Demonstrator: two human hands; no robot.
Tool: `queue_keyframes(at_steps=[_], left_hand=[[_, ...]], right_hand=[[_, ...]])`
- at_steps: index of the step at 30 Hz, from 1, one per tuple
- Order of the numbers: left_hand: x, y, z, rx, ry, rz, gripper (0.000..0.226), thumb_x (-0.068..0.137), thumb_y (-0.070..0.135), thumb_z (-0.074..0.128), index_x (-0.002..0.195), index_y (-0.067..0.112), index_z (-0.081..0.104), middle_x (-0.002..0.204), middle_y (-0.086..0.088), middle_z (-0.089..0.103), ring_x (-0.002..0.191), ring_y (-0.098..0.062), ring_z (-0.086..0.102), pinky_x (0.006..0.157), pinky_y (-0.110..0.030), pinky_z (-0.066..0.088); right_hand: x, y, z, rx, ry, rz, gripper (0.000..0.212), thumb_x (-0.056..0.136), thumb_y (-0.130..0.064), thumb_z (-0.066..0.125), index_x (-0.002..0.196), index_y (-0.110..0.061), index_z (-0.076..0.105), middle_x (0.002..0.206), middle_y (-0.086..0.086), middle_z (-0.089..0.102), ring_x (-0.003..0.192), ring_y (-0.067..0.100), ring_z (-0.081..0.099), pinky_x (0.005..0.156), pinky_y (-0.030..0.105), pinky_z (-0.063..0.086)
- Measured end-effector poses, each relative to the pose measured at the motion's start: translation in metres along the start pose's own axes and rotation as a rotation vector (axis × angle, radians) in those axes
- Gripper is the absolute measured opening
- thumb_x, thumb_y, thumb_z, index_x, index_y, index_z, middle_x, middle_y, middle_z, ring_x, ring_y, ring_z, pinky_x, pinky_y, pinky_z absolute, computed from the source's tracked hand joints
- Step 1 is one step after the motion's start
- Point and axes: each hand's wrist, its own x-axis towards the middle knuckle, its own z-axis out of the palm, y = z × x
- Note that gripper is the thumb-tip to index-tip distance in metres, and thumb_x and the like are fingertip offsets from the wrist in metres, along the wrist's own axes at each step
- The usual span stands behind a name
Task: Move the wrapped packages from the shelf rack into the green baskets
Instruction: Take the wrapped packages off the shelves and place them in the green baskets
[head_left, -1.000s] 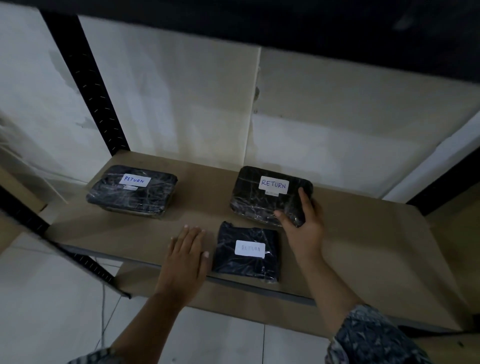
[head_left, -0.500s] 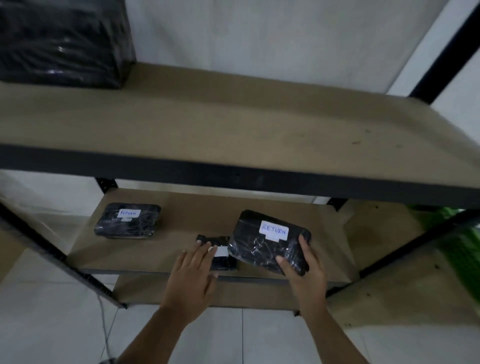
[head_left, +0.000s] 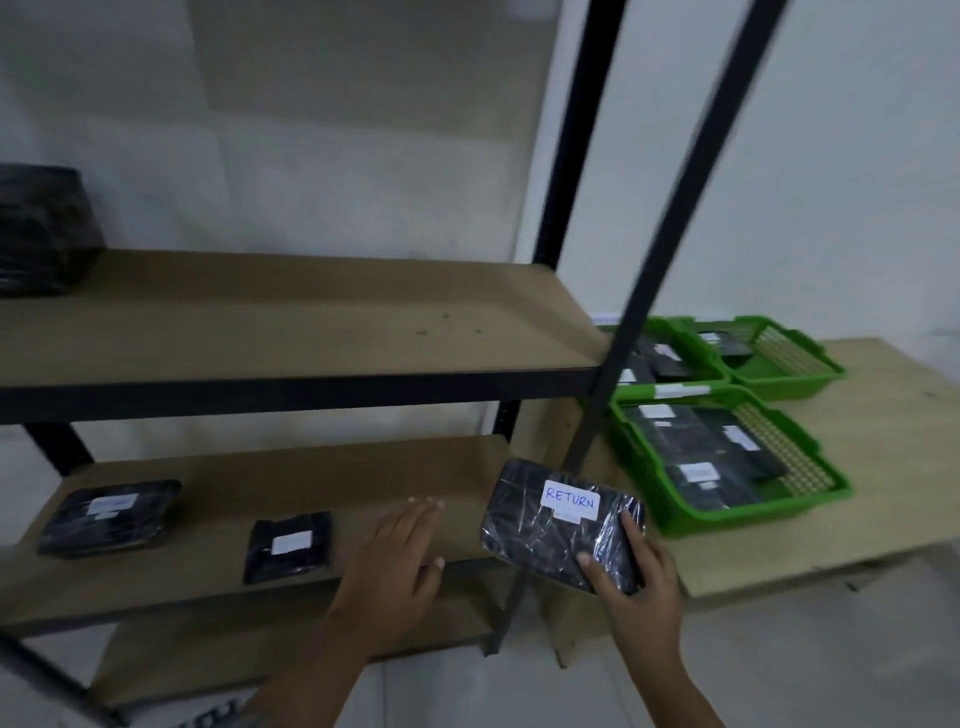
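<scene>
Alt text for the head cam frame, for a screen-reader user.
The right hand holds a black wrapped package labelled RETURN at the right end of the lower shelf, near green baskets of similar packages on a wooden table. The left hand is open over the shelf, where a large package and a small package lie.

Held package (head_left: 556, 525): black, film-wrapped, labelled RETURN, tilted, gripped by the right hand (head_left: 641, 582) beyond the shelf rack's (head_left: 311, 387) right end.
Lower shelf: flat package (head_left: 109, 517), smaller package (head_left: 288, 545), both white-labelled.
Green baskets (head_left: 737, 514): three on the desk (head_left: 883, 441), black packages inside.
</scene>
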Motion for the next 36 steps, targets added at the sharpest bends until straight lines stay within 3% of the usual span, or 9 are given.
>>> queue_keyframes(at_steps=[3, 5, 9, 15, 17, 20, 25, 31, 36], left_hand=[[0.030, 0.057, 0.015, -0.031, -0.001, 0.047, 0.059, 0.087, 0.039, 0.036, 0.141, 0.015, 0.035, 0.144, -0.003, 0.041, 0.135, -0.022, 0.032, 0.109, -0.040, 0.021], [0.053, 0.095, 0.027, -0.016, 0.012, 0.082, 0.058, 0.085, 0.038, 0.038, 0.139, 0.014, 0.039, 0.140, -0.006, 0.047, 0.131, -0.026, 0.039, 0.105, -0.049, 0.031], [0.092, 0.170, 0.045, -0.037, 0.044, 0.118, 0.062, 0.084, 0.041, 0.033, 0.138, 0.012, 0.043, 0.140, -0.007, 0.047, 0.131, -0.026, 0.039, 0.105, -0.047, 0.027], [0.150, 0.244, 0.066, -0.019, 0.002, 0.267, 0.063, 0.087, 0.041, 0.033, 0.144, 0.014, 0.032, 0.148, -0.002, 0.035, 0.139, -0.021, 0.023, 0.111, -0.040, 0.014], [0.176, 0.261, 0.074, -0.007, -0.024, 0.300, 0.062, 0.088, 0.039, 0.035, 0.145, 0.015, 0.028, 0.150, -0.002, 0.031, 0.140, -0.021, 0.020, 0.112, -0.039, 0.012], [0.223, 0.279, 0.085, 0.052, -0.013, 0.359, 0.065, 0.086, 0.043, 0.030, 0.143, 0.012, 0.034, 0.145, -0.006, 0.039, 0.136, -0.024, 0.030, 0.109, -0.043, 0.022], [0.314, 0.303, 0.107, 0.023, 0.028, 0.396, 0.059, 0.085, 0.033, 0.045, 0.139, 0.008, 0.040, 0.141, -0.010, 0.044, 0.133, -0.028, 0.035, 0.106, -0.047, 0.030], [0.416, 0.312, 0.144, -0.028, -0.006, 0.351, 0.059, 0.086, 0.036, 0.040, 0.139, 0.010, 0.040, 0.140, -0.008, 0.045, 0.127, -0.025, 0.041, 0.104, -0.043, 0.035], [0.469, 0.319, 0.180, -0.048, -0.075, 0.334, 0.057, 0.091, 0.031, 0.048, 0.143, 0.012, 0.033, 0.145, -0.007, 0.038, 0.132, -0.022, 0.035, 0.106, -0.041, 0.032]], right_hand=[[0.018, 0.017, -0.062, -0.008, 0.053, -0.010, 0.069, 0.065, -0.009, 0.084, 0.128, -0.017, 0.057, 0.117, 0.013, 0.049, 0.109, 0.025, 0.054, 0.086, 0.014, 0.042], [0.031, 0.026, -0.101, -0.024, 0.101, -0.034, 0.067, 0.065, -0.008, 0.084, 0.127, -0.014, 0.058, 0.115, 0.013, 0.050, 0.108, 0.025, 0.053, 0.086, 0.008, 0.037], [0.052, 0.045, -0.170, -0.038, 0.139, -0.021, 0.067, 0.067, -0.014, 0.083, 0.129, -0.016, 0.057, 0.122, 0.014, 0.048, 0.115, 0.025, 0.050, 0.096, 0.026, 0.037], [0.088, 0.068, -0.243, -0.014, 0.227, 0.034, 0.067, 0.069, -0.016, 0.082, 0.130, -0.017, 0.055, 0.123, 0.015, 0.047, 0.116, 0.025, 0.050, 0.095, 0.025, 0.036], [0.105, 0.075, -0.257, -0.002, 0.253, 0.049, 0.067, 0.070, -0.017, 0.082, 0.131, -0.018, 0.054, 0.122, 0.012, 0.047, 0.115, 0.022, 0.051, 0.096, 0.025, 0.036], [0.140, 0.083, -0.272, -0.011, 0.291, 0.047, 0.068, 0.070, -0.019, 0.082, 0.132, -0.019, 0.054, 0.120, 0.010, 0.048, 0.113, 0.019, 0.051, 0.095, 0.024, 0.036], [0.219, 0.095, -0.284, -0.051, 0.316, 0.019, 0.067, 0.071, -0.018, 0.081, 0.132, -0.019, 0.053, 0.118, 0.008, 0.048, 0.105, 0.012, 0.049, 0.087, 0.013, 0.034], [0.316, 0.113, -0.289, -0.075, 0.297, 0.056, 0.068, 0.074, -0.021, 0.079, 0.135, -0.019, 0.049, 0.119, 0.008, 0.048, 0.103, 0.013, 0.049, 0.085, 0.018, 0.037], [0.379, 0.147, -0.292, -0.084, 0.299, 0.101, 0.069, 0.074, -0.022, 0.079, 0.135, -0.016, 0.050, 0.115, 0.006, 0.048, 0.099, 0.013, 0.049, 0.086, 0.021, 0.038]])
